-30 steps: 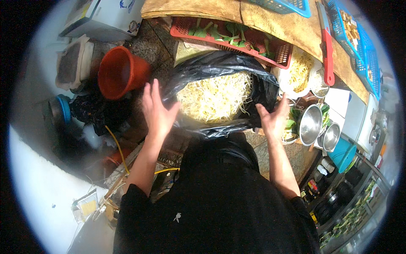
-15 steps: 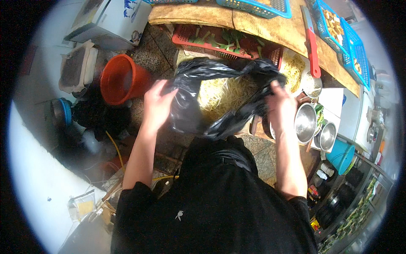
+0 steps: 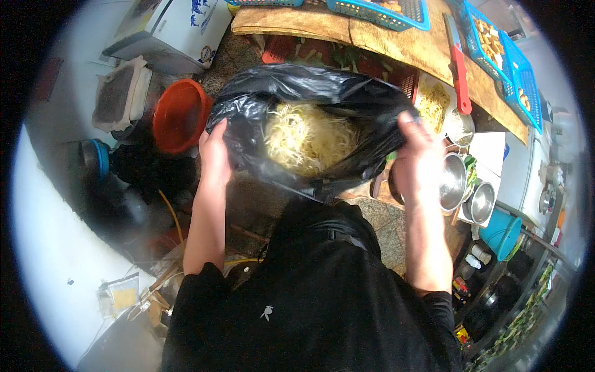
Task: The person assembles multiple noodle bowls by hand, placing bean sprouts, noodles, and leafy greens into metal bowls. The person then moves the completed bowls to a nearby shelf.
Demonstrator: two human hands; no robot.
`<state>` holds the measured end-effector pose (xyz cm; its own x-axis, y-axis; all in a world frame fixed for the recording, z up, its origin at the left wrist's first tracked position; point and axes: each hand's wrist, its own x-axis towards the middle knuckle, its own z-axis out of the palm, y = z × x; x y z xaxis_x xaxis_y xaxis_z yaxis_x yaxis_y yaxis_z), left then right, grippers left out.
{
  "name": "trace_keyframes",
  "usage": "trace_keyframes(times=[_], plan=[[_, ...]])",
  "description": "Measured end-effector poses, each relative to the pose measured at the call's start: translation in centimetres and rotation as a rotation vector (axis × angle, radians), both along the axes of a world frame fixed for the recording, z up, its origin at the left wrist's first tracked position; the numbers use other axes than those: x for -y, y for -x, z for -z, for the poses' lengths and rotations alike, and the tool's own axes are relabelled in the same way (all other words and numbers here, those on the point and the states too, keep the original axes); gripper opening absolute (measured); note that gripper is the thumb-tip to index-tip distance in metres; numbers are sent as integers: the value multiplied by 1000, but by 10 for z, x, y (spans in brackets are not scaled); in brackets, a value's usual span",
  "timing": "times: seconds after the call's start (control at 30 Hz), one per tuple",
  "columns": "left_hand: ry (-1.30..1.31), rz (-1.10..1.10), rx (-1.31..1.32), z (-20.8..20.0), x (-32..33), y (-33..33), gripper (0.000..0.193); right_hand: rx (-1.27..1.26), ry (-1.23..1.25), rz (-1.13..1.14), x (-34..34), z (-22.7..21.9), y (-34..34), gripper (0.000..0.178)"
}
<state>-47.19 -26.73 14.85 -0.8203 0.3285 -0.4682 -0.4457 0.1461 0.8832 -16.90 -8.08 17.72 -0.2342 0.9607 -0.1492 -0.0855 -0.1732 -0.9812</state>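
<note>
A black plastic bag [image 3: 248, 149] is stretched wide between my hands, its mouth facing up. Inside lies a heap of pale yellow bean sprouts [image 3: 307, 139]. My left hand [image 3: 215, 149] grips the bag's left edge, thumb on top. On the opposite side my right hand [image 3: 418, 146], slightly blurred, has the right edge pinched under its thumb. The bag covers most of a red crate [image 3: 406, 84] with green leafy vegetables behind it.
An orange bucket [image 3: 180, 116] stands on the floor to the left. Beyond the bag, a wooden table [image 3: 297, 22] carries blue baskets [image 3: 384, 18] and a red-handled knife [image 3: 460, 77]. Steel bowls [image 3: 480, 201] and a teal bucket [image 3: 501, 234] are at the right.
The bag's mouth has spread wider and rounder, showing the sprouts more plainly. My left hand has moved slightly left and down; my right hand remains at the right edge.
</note>
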Motion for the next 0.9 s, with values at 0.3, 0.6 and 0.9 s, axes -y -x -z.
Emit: trace_keyframes(times=[0.3,0.6,0.9], plan=[[-304,88,256,4,28,-3,33,125,472,103,7,29,8,16],[-362,187,369,2,2,-9,28,-120,347,414,-22,2,-31,7],[-69,24,426,42,29,31,29,-529,368,-13,-24,35,-38,21]])
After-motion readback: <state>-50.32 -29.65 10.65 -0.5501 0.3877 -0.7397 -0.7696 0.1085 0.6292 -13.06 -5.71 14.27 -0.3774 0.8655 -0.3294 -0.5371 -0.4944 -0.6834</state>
